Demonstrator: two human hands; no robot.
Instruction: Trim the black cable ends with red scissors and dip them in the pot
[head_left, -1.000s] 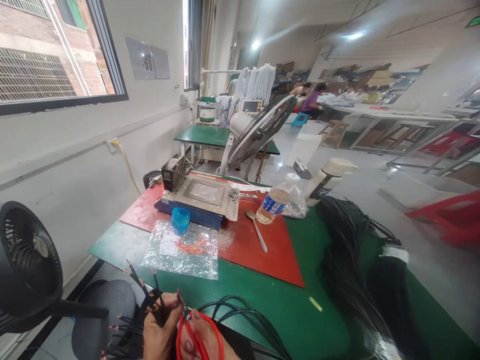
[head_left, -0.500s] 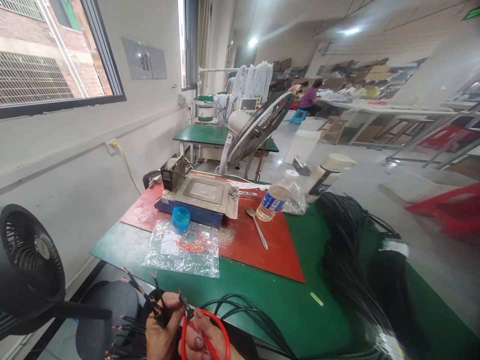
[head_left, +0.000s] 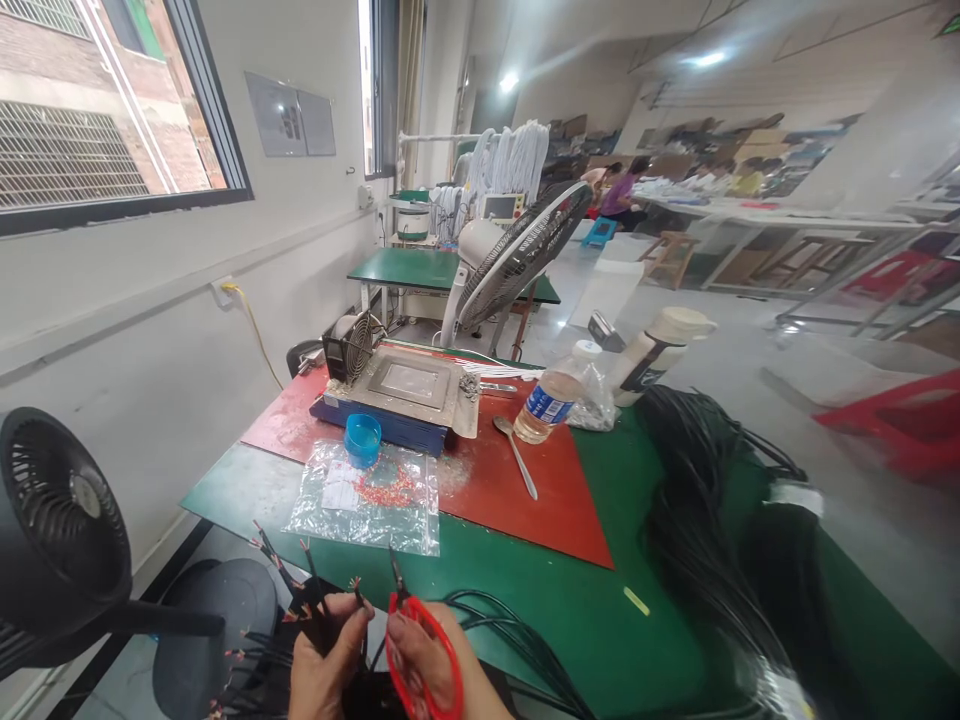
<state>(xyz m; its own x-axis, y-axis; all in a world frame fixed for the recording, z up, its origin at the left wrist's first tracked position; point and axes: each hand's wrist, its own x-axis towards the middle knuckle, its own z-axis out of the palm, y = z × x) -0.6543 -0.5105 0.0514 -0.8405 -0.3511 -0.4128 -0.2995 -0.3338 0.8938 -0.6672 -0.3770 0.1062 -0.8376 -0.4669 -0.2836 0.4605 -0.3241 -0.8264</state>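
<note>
Red-handled scissors (head_left: 420,640) in right hand (head_left: 431,670), wrists cut off, left hand (head_left: 319,665) gripping cables (head_left: 300,600)

On the green counter (head_left: 585,610), a water bottle (head_left: 546,405) lies at two o'clock of the spoon (head_left: 514,455); a blue cap (head_left: 362,438) sits at twelve o'clock on the plastic bag (head_left: 364,497).

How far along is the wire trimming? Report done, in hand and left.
Done: several black cable ends by the left hand already show bared coloured cores. In hand: the left hand grips that bunch, while the right hand holds the red-handled scissors beside one tip. Left: a large heap of black cables lies on the green table; its ends cannot be seen.
</note>
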